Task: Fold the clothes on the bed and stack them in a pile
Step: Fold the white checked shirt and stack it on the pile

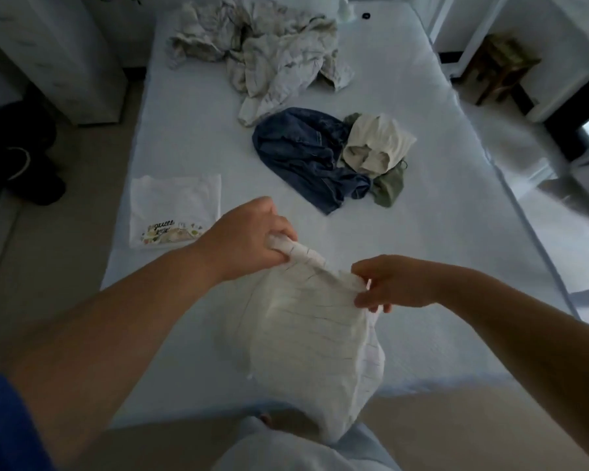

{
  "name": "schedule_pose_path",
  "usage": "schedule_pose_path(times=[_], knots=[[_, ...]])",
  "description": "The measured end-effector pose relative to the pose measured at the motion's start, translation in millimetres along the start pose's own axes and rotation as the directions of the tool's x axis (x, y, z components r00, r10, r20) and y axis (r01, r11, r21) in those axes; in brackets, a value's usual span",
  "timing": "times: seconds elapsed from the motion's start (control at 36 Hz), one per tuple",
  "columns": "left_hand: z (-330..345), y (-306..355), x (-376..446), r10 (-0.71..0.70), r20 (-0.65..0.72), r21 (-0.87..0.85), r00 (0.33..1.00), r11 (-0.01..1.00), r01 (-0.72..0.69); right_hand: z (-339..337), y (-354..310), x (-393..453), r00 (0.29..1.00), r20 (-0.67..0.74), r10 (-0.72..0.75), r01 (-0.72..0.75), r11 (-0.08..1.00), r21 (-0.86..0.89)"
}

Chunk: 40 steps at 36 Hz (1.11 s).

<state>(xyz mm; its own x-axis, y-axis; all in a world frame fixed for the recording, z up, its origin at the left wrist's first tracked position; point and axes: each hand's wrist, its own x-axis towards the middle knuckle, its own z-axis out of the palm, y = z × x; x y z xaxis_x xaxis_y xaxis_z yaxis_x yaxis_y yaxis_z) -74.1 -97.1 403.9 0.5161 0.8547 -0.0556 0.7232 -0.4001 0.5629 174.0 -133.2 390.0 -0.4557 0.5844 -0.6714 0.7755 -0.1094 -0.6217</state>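
Note:
I hold a white garment with thin dark stripes point(306, 341) up over the near edge of the bed point(439, 232). My left hand point(249, 236) pinches its upper left corner, and my right hand point(391, 283) grips the top edge further right. The cloth hangs down bunched between them. A folded white T-shirt with a printed design point(174, 209) lies flat at the bed's left side. Mid-bed sit crumpled blue jeans point(306, 154), a cream garment point(376, 144) and an olive green one point(388, 188) under it.
A rumpled pale sheet or blanket point(269, 52) is heaped at the far end of the bed. A white cabinet point(55, 52) and dark shoes point(21, 154) stand on the floor at left. A wooden stool point(497, 66) is at the far right.

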Motion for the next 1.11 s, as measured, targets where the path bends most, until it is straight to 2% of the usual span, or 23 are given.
schedule_pose_path(times=[0.08,0.22,0.31,0.39,0.42,0.47,0.53,0.61,0.69,0.78,0.83,0.89,0.94,1.0,1.06,1.11], knots=[[7.4,11.5,6.8,-0.159,0.13,0.028,0.979,0.987,0.157,-17.1,14.3,-16.7,0.994,-0.105,-0.041,0.023,0.986,-0.165],[21.2,30.1,23.0,-0.193,0.088,0.054,0.977,0.981,0.189,-43.8,33.2,-36.6,0.933,-0.322,-0.161,0.082,0.966,-0.245],[28.6,44.5,30.3,-0.181,0.039,-0.054,0.983,0.982,0.183,-56.8,43.2,-42.9,0.918,-0.341,-0.204,0.102,0.951,-0.293],[30.8,60.8,35.9,-0.186,0.03,-0.278,0.982,0.942,0.187,-66.6,54.1,-47.1,0.912,-0.346,-0.221,0.088,0.928,-0.362],[30.4,65.1,37.5,-0.189,0.046,-0.337,0.981,0.922,0.193,-69.3,57.0,-47.9,0.905,-0.363,-0.222,0.109,0.946,-0.306],[28.1,71.2,41.0,-0.191,0.096,-0.409,0.977,0.887,0.214,-72.5,58.5,-50.7,0.903,-0.378,-0.204,0.218,0.976,-0.007],[25.1,75.0,44.3,-0.188,0.163,-0.429,0.969,0.871,0.241,-76.0,59.5,-52.5,0.903,-0.384,-0.193,0.303,0.92,0.249],[18.3,76.7,48.3,-0.167,0.292,-0.409,0.942,0.868,0.281,-80.2,60.9,-53.7,0.898,-0.398,-0.188,0.355,0.845,0.401],[9.9,74.5,49.8,-0.165,0.429,-0.344,0.888,0.879,0.33,-86.8,58.7,-56.8,0.904,-0.379,-0.2,0.372,0.805,0.463],[5.0,69.7,50.8,-0.216,0.525,-0.113,0.823,0.941,0.318,-99.4,52.0,-66.4,0.93,-0.295,-0.22,0.313,0.894,0.321],[2.3,68.9,50.9,-0.242,0.565,-0.022,0.789,0.951,0.308,-107.7,48.3,-72.1,0.949,-0.248,-0.194,0.225,0.969,0.101],[0.7,71.1,51.0,-0.218,0.592,-0.006,0.776,0.962,0.275,-111.6,44.3,-75.8,0.962,-0.225,-0.152,0.124,0.983,-0.134],[1.0,77.0,50.4,-0.15,0.588,-0.053,0.795,0.973,0.223,-112.6,39.5,-78.3,0.957,-0.246,-0.152,0.068,0.945,-0.321],[3.5,87.1,49.3,-0.051,0.504,-0.102,0.862,0.988,0.118,-113.3,35.3,-80.7,0.923,-0.331,-0.197,0.068,0.929,-0.364],[8.3,98.8,48.9,0.026,0.369,-0.124,0.929,0.992,0.021,-113.7,32.8,-82.4,0.87,-0.433,-0.236,0.12,0.953,-0.277],[11.4,111.0,49.6,0.093,0.301,-0.195,0.949,0.98,-0.034,-112.7,31.9,-82.9,0.826,-0.513,-0.234,0.177,0.972,-0.157]])
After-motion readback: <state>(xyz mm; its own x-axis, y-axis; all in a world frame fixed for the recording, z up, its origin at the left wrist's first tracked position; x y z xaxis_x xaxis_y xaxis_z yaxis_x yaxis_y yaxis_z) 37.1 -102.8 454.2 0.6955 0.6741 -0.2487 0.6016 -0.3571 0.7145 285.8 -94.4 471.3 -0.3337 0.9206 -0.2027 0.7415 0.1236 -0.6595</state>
